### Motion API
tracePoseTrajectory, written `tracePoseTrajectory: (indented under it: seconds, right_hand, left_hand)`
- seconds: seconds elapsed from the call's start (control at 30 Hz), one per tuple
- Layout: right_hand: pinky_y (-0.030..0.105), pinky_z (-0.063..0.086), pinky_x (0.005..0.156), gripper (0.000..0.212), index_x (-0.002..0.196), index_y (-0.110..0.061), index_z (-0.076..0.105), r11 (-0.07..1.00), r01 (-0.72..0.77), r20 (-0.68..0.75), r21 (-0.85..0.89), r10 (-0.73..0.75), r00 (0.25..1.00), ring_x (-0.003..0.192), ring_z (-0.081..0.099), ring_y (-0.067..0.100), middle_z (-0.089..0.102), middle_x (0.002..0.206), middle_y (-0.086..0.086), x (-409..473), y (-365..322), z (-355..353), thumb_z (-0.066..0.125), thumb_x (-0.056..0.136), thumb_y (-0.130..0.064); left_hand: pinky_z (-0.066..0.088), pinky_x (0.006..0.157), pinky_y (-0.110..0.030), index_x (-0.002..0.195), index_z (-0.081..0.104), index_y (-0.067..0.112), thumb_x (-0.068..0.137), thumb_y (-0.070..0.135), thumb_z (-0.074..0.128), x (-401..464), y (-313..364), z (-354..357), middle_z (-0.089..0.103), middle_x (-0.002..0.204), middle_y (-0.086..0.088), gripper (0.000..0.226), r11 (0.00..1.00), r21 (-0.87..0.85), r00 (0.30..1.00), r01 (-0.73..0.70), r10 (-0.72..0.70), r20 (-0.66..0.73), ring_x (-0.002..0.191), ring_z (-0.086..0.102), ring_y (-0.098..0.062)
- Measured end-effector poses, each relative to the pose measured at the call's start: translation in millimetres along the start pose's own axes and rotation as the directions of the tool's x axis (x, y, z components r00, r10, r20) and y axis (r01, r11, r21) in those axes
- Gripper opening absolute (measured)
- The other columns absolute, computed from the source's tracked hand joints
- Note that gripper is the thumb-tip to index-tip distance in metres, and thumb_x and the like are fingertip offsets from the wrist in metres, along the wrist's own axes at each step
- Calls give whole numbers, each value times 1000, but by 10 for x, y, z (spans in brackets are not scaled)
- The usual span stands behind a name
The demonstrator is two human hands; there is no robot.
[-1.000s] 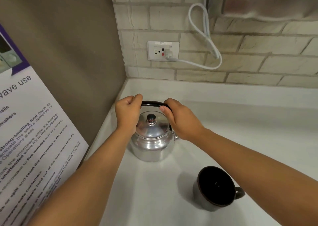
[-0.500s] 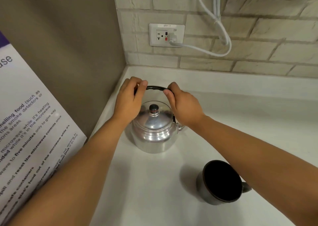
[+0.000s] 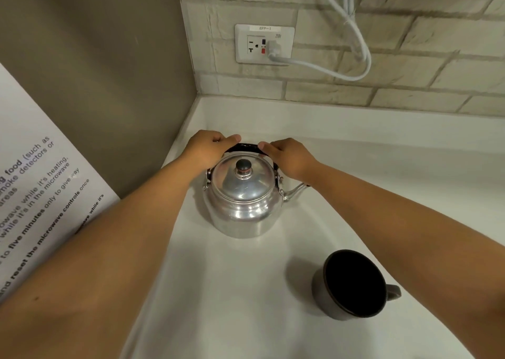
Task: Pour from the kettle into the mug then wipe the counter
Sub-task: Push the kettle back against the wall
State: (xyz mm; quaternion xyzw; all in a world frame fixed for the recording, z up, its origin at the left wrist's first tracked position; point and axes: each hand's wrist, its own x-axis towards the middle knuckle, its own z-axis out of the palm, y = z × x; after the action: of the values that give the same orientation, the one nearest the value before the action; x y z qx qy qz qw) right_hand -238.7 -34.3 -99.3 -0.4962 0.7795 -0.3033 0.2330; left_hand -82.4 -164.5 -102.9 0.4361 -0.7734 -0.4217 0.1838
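Pour not yet begun: both hands on the kettle's handle

Head view: the kettle (image 3: 241, 200) sits upright on the white tabletop (image 3: 218, 290) near the corner, lid on; the left hand (image 3: 209, 148) and right hand (image 3: 289, 155) each clasp its black handle (image 3: 247, 148). The mug (image 3: 352, 285) stands apart, nearer the camera; its dark inside looks empty, though I cannot be sure. Pouring and wiping both remain

A white worktop (image 3: 382, 151) runs into a corner. Behind it stands a pale brick wall (image 3: 437, 66) with a white socket plate (image 3: 264, 44); a white cable (image 3: 355, 58) is plugged in and loops upward. On the left, a plain brown-grey wall (image 3: 95, 72) carries a printed microwave notice (image 3: 32, 194).
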Motion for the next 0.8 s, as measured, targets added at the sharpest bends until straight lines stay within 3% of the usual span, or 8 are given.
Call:
tracePoseTrajectory:
  seconds: [0.1,0.23,0.37,0.47,0.57,0.67,0.8]
  right_hand:
    - [33,35,56,56,50,-15,38,999,-18,-8,-35,18,1000,54,45,18,48,53,3,-16,-20,-4,42,93,-51]
    - [32,38,58,51,54,-23,43,986,-36,-78,-161,24,997,64,54,20,55,59,-1,-124,-100,-61,35,94,-54]
    - [30,34,58,43,67,-25,51,986,-38,-217,-162,2,976,68,51,21,45,60,-8,-377,-246,-248,36,93,-55]
    - [28,35,54,29,84,-25,62,992,48,-320,-116,-83,944,52,50,15,46,50,-8,-769,-361,-456,46,91,-48]
    - [28,35,50,25,84,-24,63,988,116,-388,-99,-146,910,43,42,8,42,44,-6,-1312,-349,-599,50,90,-45]
    - [27,35,48,22,90,-27,65,990,88,-455,-109,-129,881,43,44,6,44,45,-7,-1955,-130,-667,51,90,-44]
    - [25,38,58,14,93,-27,65,998,-33,-581,-60,-8,814,62,51,4,57,72,-15,-2940,413,-594,51,90,-26]
  left_hand:
    - [35,53,-27,53,44,15,81,58,62,-27,34,-6,43,54,0,55,999,43,999,33,-32,-19,52,42,-15]
    - [34,53,-32,55,39,13,89,58,49,-114,185,-76,45,55,-3,57,970,244,995,15,10,-101,56,44,-21]
    - [34,50,-22,66,53,19,89,53,54,-323,419,-173,53,63,5,41,974,186,939,-131,183,-292,58,48,-12]
    - [32,50,-9,75,62,23,86,51,60,-665,638,-155,58,66,12,30,956,92,886,-279,293,-361,59,50,-2]
    - [33,53,-4,73,63,24,86,48,61,-1116,725,6,58,68,12,27,910,81,851,-406,409,-329,61,52,0]
    - [35,58,-8,72,64,19,87,38,62,-1619,617,250,58,68,9,25,857,72,814,-510,508,-281,67,54,-5]
    - [40,65,-20,77,62,24,90,36,59,-2333,149,667,57,78,9,18,849,132,838,-512,527,-139,78,52,-10]
